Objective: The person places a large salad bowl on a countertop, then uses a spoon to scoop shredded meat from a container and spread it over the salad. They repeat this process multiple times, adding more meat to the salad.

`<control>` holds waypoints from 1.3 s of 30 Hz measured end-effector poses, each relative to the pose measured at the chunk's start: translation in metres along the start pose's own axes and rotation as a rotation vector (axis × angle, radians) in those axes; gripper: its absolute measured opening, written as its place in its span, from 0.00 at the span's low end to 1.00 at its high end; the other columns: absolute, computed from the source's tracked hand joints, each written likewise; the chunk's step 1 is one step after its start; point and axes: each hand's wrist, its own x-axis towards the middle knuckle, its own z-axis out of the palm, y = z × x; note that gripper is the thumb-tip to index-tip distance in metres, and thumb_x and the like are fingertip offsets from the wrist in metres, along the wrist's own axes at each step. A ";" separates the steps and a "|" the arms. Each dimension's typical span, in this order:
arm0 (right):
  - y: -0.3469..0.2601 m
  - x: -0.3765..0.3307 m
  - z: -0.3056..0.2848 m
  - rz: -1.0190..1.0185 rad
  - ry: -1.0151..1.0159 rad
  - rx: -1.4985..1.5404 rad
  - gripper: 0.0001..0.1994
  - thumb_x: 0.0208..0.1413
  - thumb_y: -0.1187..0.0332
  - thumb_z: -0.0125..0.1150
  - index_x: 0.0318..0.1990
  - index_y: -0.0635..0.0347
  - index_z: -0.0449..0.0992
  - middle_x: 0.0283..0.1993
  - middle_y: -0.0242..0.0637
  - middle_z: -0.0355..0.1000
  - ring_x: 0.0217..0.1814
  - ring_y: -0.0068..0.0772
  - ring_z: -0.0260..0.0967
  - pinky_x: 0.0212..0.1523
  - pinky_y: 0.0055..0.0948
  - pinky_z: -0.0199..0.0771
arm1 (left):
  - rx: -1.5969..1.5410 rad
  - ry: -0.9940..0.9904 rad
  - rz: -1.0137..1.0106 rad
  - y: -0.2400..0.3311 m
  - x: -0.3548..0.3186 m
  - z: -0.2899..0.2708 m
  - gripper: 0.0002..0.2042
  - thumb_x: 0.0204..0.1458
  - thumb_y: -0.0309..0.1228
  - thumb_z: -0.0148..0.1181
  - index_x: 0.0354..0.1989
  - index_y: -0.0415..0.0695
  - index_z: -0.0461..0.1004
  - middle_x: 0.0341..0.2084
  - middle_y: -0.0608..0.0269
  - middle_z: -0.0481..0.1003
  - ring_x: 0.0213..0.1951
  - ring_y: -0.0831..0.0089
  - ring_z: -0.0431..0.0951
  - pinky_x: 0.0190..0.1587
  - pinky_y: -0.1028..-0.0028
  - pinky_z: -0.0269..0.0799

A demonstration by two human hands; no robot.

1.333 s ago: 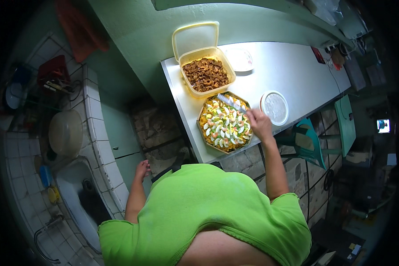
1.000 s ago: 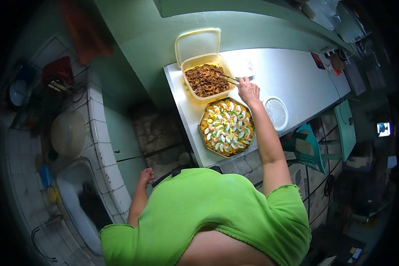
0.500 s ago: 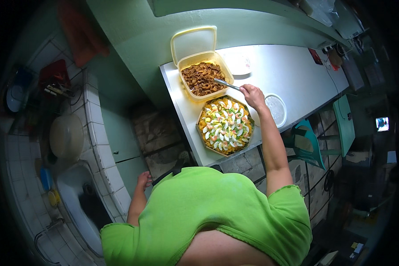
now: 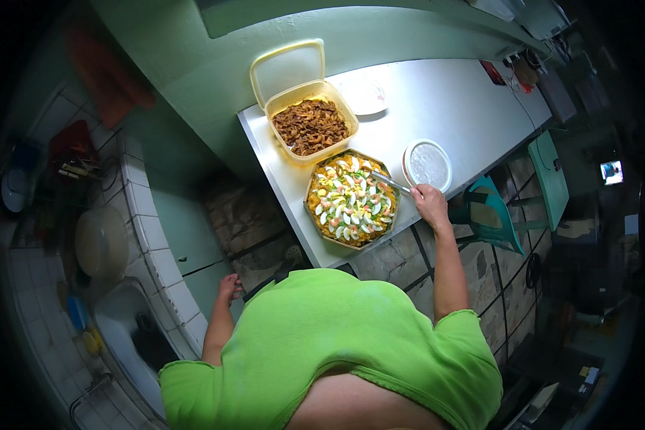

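Observation:
Metal tongs (image 4: pixel 390 180) are gripped in my right hand (image 4: pixel 430 205). Their tips are over the upper right part of a noodle dish (image 4: pixel 351 201), which fills an octagonal tray (image 4: pixel 309 215). Egg wedges, shrimp and green bits cover the orange noodles. Just behind it stands a yellowish plastic container (image 4: pixel 327 149), its lid (image 4: pixel 288 70) tilted back. Dark brown cooked pieces (image 4: pixel 310 125) fill much of it. My left hand (image 4: pixel 229 287) hangs low by my side, fingers loosely bent and apart, nothing visible in it.
On the white table (image 4: pixel 473 107) a round lidded tub (image 4: pixel 428 166) stands right of the tray, and a white plate (image 4: pixel 365 97) lies behind. A teal chair (image 4: pixel 498 215) is by the table's right edge. At left are a tiled counter (image 4: pixel 150 236) and a sink (image 4: pixel 118 312).
My right hand has moved down with the tongs, from the brown pieces in the container to above the noodle dish. My left hand stays low at my side. The whole view has shifted slightly.

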 end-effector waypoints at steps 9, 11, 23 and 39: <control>-0.030 0.031 -0.041 -0.034 0.008 -0.056 0.15 0.57 0.57 0.52 0.35 0.58 0.79 0.35 0.51 0.75 0.41 0.56 0.73 0.43 0.49 0.71 | -0.035 0.020 0.027 0.003 -0.002 0.000 0.15 0.62 0.43 0.47 0.54 0.55 0.70 0.38 0.73 0.74 0.35 0.75 0.74 0.37 0.65 0.67; -0.039 0.043 -0.038 -0.082 -0.005 -0.122 0.14 0.56 0.58 0.53 0.34 0.57 0.80 0.35 0.49 0.76 0.40 0.55 0.73 0.43 0.49 0.71 | -0.078 0.021 0.078 -0.003 -0.007 -0.001 0.15 0.62 0.43 0.48 0.54 0.55 0.70 0.39 0.73 0.74 0.35 0.75 0.74 0.37 0.65 0.67; -0.047 0.045 -0.009 -0.138 0.067 -0.197 0.14 0.58 0.59 0.52 0.34 0.58 0.79 0.38 0.48 0.76 0.42 0.55 0.73 0.44 0.51 0.72 | 0.012 0.056 -0.048 -0.042 -0.035 -0.004 0.18 0.60 0.44 0.49 0.57 0.53 0.68 0.41 0.68 0.73 0.38 0.69 0.74 0.39 0.61 0.67; -0.041 0.027 -0.025 -0.113 0.041 -0.187 0.13 0.57 0.58 0.55 0.35 0.58 0.79 0.37 0.44 0.77 0.41 0.52 0.74 0.43 0.46 0.72 | -0.049 0.050 0.050 -0.002 -0.023 0.006 0.19 0.62 0.40 0.50 0.57 0.42 0.68 0.40 0.59 0.75 0.34 0.66 0.76 0.35 0.67 0.77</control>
